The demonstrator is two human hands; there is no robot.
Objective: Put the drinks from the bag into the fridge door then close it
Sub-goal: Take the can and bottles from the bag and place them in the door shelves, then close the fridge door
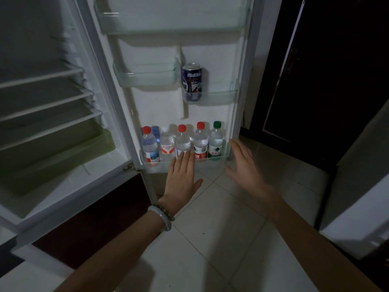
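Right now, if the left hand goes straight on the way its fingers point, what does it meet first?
Probably the clear front rail of the bottom shelf, with the red-capped bottle right behind it. The left hand looks open and almost touching, though depth is unclear.

Can (191, 84) reads "PEPSI" (upside down); bottle labels illegible.

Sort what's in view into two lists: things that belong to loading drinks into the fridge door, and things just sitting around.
Part of the job:
- five water bottles in the bottom door shelf
- Pepsi can in the small door bin
- fridge door, open
- left hand, right hand, both empty

Just there:
- bare fridge shelves
- green drawer
- tiled floor
- dark door
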